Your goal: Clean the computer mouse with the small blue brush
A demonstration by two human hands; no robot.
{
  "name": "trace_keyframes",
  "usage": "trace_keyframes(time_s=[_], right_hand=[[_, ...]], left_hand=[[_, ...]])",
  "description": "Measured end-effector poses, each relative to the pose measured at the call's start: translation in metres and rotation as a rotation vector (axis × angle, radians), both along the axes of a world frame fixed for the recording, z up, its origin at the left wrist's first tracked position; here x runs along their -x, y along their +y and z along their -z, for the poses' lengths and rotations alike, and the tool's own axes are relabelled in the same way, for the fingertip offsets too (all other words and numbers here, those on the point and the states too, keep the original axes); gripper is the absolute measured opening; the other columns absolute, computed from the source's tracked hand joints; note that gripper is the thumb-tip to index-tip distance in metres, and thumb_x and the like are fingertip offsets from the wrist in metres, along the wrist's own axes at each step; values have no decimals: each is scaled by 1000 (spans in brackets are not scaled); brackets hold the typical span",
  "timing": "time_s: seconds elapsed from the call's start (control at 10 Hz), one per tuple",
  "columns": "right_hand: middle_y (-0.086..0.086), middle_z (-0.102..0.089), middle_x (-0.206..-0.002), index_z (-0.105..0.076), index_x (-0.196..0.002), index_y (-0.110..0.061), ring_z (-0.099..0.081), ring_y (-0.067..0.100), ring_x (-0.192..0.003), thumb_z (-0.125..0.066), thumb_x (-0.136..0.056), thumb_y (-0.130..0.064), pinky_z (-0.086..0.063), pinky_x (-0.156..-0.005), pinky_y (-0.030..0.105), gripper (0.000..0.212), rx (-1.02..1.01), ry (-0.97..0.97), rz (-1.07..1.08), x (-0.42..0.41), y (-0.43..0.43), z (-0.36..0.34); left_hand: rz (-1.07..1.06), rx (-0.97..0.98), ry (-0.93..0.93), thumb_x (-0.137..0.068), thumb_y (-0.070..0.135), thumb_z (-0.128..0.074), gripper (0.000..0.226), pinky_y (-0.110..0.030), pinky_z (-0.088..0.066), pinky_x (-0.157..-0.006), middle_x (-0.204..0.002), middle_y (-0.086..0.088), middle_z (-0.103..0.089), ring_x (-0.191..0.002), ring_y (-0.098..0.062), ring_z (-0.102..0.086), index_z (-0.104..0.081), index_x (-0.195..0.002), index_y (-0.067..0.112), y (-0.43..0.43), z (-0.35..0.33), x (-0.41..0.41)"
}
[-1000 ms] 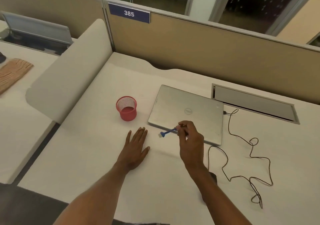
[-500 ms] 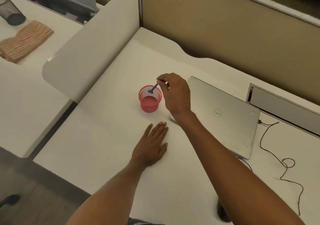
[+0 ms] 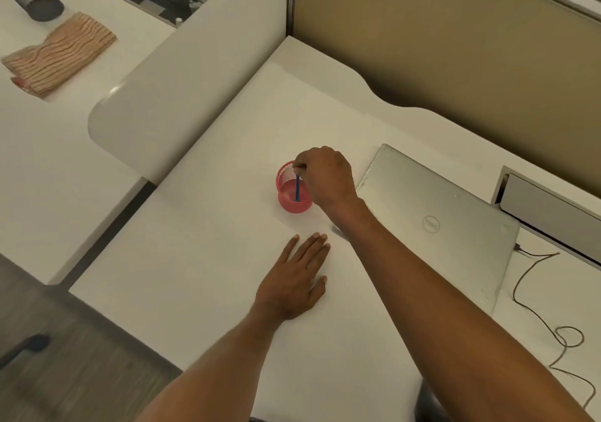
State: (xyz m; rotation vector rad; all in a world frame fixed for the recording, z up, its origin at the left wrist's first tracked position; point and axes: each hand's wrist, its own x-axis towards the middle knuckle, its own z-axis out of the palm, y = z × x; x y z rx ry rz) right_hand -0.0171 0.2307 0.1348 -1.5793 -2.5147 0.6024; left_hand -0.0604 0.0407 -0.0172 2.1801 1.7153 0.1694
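Since a moment ago our right hand (image 3: 328, 179) has carried the small blue brush (image 3: 297, 187) away from the closed laptop (image 3: 439, 226) and stood it, pinched at its top end, inside the red mesh cup (image 3: 293, 194) near the desk's middle. Our left hand (image 3: 296, 278) lies flat and empty on the desk (image 3: 208, 259) toward the near edge. We judge the brushing over; only a dark edge by our right forearm at the near edge may be the mouse, we cannot tell.

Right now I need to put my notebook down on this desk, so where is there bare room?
Bare desk lies left of the left hand, and behind the red cup toward the partition. It is crowded around the right hand, laptop and cable.
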Motion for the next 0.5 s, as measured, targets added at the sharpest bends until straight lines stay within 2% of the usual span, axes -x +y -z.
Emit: trace_keyframes(time_s=[0.2, 0.4, 0.5], right_hand=[[7, -76, -119, -74, -122, -14, -68, 29, -109, -56, -101, -16, -50, -93, 37, 27, -65, 5, 7, -7, -3, -7], [7, -75, -118, -71, -123, -13, -66, 26, -107, -56, -104, -17, -54, -92, 39, 25, -130, 23, 65, -28, -24, -14], [8, -73, -119, -71, -123, -11, -65, 26, -108, -56, -104, -18, -53, -93, 39, 25, -164, 65, 136, -41, -46, -11]], left_hand=[[10, 12, 14, -112, 49, -25, 67, -41, 11, -131, -176, 2, -1, -162, -10, 10, -11, -169, 19, 0, -2, -1], [13, -34, 39, -111, 48, -31, 67, -41, 8, -132, -176, 0, -6, -162, -10, 8, -16, -169, 17, -2, -6, -3], [6, -70, 38, -111, 46, -32, 66, -41, 5, -132, -176, -1, -12, -163, -13, -2, -20, -168, 16, -1, -7, -3]])
